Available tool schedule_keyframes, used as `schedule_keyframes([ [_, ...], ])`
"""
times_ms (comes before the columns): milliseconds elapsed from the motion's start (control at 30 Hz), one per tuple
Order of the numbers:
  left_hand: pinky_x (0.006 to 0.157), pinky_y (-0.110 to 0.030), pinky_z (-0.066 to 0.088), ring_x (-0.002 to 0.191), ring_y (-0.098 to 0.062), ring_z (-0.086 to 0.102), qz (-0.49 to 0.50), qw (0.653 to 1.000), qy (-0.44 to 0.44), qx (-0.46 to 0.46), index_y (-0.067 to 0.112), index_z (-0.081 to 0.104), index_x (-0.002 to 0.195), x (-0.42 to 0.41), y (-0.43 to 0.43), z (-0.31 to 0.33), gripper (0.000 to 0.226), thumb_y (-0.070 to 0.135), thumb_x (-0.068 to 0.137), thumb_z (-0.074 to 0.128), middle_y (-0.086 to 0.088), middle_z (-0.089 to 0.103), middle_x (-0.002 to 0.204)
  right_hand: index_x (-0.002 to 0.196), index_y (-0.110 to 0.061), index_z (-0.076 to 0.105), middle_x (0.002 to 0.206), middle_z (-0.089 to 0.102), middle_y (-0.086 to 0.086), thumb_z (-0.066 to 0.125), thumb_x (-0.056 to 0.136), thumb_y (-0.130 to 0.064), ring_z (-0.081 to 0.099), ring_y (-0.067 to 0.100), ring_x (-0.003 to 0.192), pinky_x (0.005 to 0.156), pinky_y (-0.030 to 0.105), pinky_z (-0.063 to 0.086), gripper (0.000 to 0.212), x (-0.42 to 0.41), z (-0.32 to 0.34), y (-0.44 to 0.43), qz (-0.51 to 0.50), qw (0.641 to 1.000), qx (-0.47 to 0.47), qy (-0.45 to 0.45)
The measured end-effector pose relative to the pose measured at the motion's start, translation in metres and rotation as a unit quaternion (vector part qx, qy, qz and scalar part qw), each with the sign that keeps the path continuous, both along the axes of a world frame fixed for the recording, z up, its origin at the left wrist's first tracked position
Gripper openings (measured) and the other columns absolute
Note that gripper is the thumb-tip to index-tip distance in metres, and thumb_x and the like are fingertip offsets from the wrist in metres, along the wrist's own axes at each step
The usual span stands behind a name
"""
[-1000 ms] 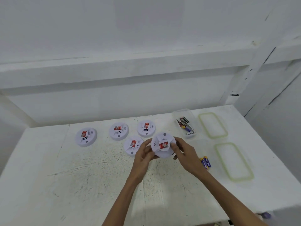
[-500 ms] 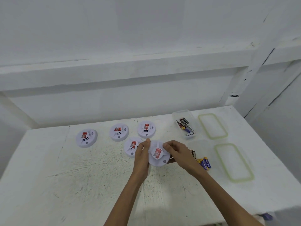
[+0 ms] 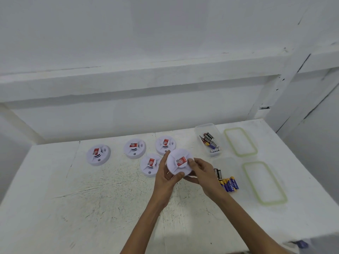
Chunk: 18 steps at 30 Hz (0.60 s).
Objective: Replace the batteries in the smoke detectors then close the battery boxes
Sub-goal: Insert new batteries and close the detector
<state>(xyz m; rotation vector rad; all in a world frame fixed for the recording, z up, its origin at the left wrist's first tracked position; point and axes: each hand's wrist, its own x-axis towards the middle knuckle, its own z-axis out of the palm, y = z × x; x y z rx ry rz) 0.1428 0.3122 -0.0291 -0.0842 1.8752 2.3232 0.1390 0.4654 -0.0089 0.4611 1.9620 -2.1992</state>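
Head: detector [image 3: 178, 163], likely lifted, between both hands [image 3: 164, 178].

White round smoke detector [image 3: 180, 163] held tilted; four detectors [image 3: 134, 148] flat nearby; batteries [image 3: 231, 184] beside.

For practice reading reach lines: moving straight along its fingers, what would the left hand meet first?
Likely the rear-right smoke detector, just beyond the left hand; depth is unclear, so it may pass above.

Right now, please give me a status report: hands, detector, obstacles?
Left hand and right hand both grip one smoke detector, sticker side up. Battery box not visible. Four other detectors on table; loose batteries beside right hand.
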Motion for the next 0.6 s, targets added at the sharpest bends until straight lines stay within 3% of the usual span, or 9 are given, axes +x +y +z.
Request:
schedule_keyframes([
  [233,0.092,-0.036,0.058,0.125,-0.012,0.061,0.011,1.0,-0.011,0.007,0.037,0.047,0.143,-0.0037,0.0036,0.0033,0.078,-0.006,0.084,0.075,0.01,0.06,0.141,0.115,-0.01,0.067,0.104,0.075,0.008,0.06,0.097,-0.03,0.074,0.027,0.093,0.083,0.048,0.06,0.028,-0.0021,0.0004,0.0024,-0.01,1.0,-0.007,-0.002],
  [500,0.083,-0.025,0.058,0.119,-0.003,0.063,0.011,1.0,-0.014,-0.005,0.038,0.048,0.139,-0.0054,0.0057,0.0073,0.074,-0.006,0.085,0.074,0.022,0.063,0.131,0.114,-0.011,0.067,0.106,0.075,0.009,0.062,0.096,-0.032,0.074,0.027,0.093,0.083,0.049,0.06,0.028,-0.005,-0.0014,0.0025,-0.02,1.0,-0.008,-0.008],
  [600,0.085,-0.028,0.058,0.12,-0.006,0.063,0.011,1.0,-0.014,-0.008,0.037,0.047,0.142,-0.0071,0.0056,0.0072,0.076,-0.003,0.085,0.076,0.018,0.063,0.134,0.115,-0.012,0.067,0.107,0.074,0.007,0.062,0.096,-0.033,0.074,0.025,0.093,0.082,0.047,0.061,0.029,-0.0067,0.0002,0.0031,-0.018,1.0,-0.004,-0.01],
])
